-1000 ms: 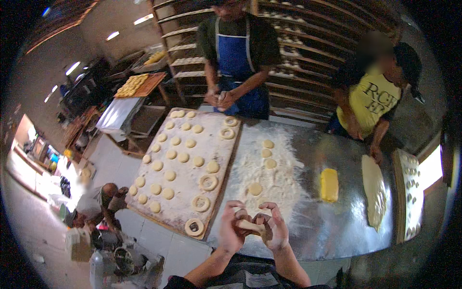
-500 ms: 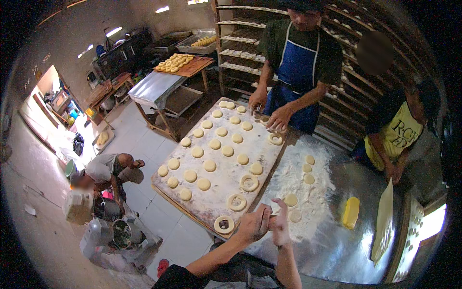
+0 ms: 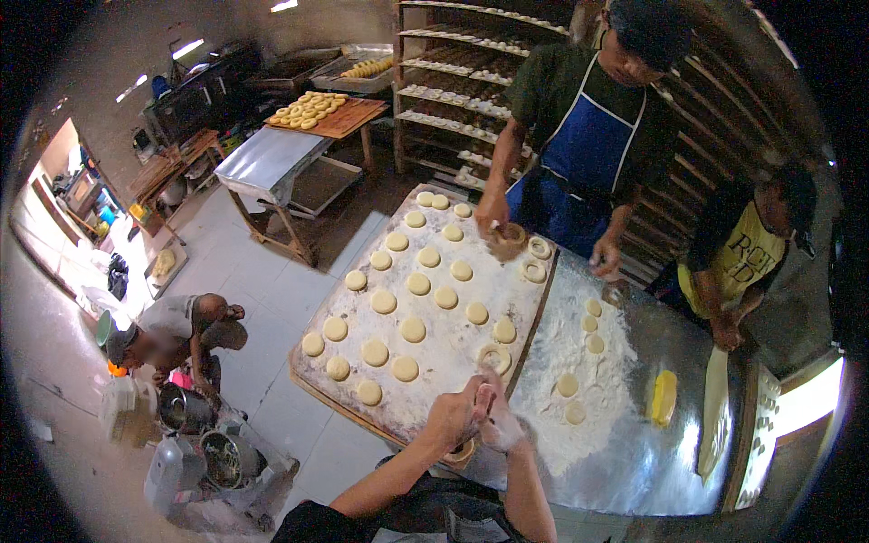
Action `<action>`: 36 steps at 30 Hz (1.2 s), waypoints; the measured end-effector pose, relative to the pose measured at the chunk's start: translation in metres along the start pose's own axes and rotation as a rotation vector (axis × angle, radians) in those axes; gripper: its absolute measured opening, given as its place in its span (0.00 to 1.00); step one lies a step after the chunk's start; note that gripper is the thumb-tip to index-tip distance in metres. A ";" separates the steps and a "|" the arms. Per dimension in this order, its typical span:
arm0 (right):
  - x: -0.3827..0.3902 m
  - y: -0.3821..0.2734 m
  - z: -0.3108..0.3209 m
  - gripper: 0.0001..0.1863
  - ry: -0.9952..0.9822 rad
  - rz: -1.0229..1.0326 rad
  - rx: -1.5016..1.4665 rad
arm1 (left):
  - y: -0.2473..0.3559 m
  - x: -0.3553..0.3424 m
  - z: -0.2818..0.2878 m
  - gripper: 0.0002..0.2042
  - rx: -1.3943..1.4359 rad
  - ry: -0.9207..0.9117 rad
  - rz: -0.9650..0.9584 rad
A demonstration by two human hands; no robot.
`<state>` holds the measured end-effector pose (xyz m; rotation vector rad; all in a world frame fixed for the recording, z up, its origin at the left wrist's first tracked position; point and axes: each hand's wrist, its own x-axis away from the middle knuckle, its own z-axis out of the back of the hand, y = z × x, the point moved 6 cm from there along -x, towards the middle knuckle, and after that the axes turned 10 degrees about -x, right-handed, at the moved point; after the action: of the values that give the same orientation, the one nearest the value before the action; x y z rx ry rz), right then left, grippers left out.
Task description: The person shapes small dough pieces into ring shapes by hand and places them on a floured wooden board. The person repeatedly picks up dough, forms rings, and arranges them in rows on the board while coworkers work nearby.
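Left hand (image 3: 453, 419) and right hand (image 3: 501, 427) meet over the near right corner of a floured board (image 3: 453, 351). Left fingers curl against the right hand; right fingers are blurred, apparently raised alongside. Cannot tell whether dough is pinched between them.

Nearest dough piece: a dough ring (image 3: 458, 454), directly below the hands at the board corner, largely covered by them and the wrists. A second ring (image 3: 494, 358) lies just beyond the fingers, on the board's right edge.

Obstructions: both forearms block the near corner. A co-worker's hand (image 3: 493, 217) reaches over the far right part of the board, close to two more rings (image 3: 536, 260). Round dough discs (image 3: 375, 352) occupy most of the board, spaced apart, with two touching at the far end.

To the right, the metal surface (image 3: 625, 480) carries a patch of loose flour (image 3: 602, 380) with five discs in a broken line, then a yellow block (image 3: 663, 398), then a long dough sheet (image 3: 715, 412). A second person's hands (image 3: 726, 333) are at the sheet's far end.

Behind: a shelf rack (image 3: 462, 93) loaded with pale pieces. Left: a crouching person (image 3: 190, 326) beside pots (image 3: 229, 459) on the floor.
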<state>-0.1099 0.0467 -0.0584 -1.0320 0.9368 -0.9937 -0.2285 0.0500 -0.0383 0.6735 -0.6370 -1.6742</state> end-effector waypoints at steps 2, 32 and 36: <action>-0.005 0.006 -0.006 0.43 -0.026 -0.176 -0.059 | -0.011 -0.001 0.005 0.13 -0.057 -0.020 -0.016; -0.054 0.005 -0.065 0.41 0.179 -0.214 1.032 | -0.091 -0.027 0.042 0.27 -0.614 0.022 0.023; -0.052 -0.007 -0.063 0.40 0.190 -0.210 1.099 | -0.096 -0.032 0.044 0.27 -0.669 -0.055 0.066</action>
<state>-0.1845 0.0797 -0.0600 -0.0985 0.2975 -1.5340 -0.3189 0.1021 -0.0744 0.1226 -0.1063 -1.7088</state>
